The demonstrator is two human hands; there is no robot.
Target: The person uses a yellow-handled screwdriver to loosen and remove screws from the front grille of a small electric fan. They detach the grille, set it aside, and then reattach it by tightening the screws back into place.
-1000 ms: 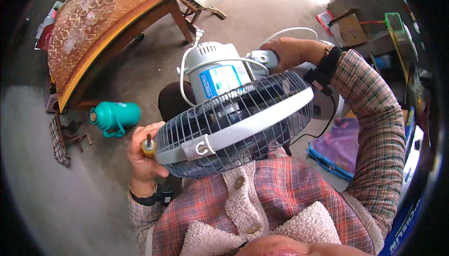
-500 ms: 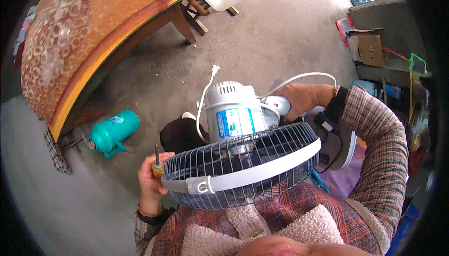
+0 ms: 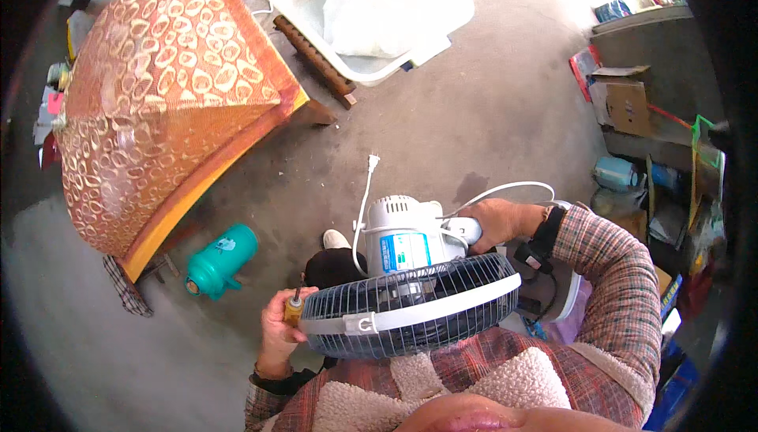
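Observation:
An electric fan with a wire cage and a white rim band (image 3: 442,306) lies tipped in front of my body. Its white motor housing (image 3: 392,212) bears a blue and white label and points away from me. My right hand (image 3: 504,223) is wrapped round the fan's white neck, behind the cage. At the cage's left edge, my left hand (image 3: 276,328) holds a screwdriver (image 3: 293,310) by its yellow handle, shaft upward, with fingers against the cage. A white power cord curls round the motor, and its plug (image 3: 373,163) sticks out ahead. The fan's base is partly hidden behind my right arm.
A teal thermos flask (image 3: 225,258) lies on the floor at left, near a table with a patterned orange cloth (image 3: 170,100). A white plastic tub (image 3: 371,73) stands on a wooden rack ahead. Shelves with a cardboard box (image 3: 628,107) line the right side.
The view has tilted up, showing more of the tub and tabletop. The fan and both hands sit lower in the picture, with their holds unchanged.

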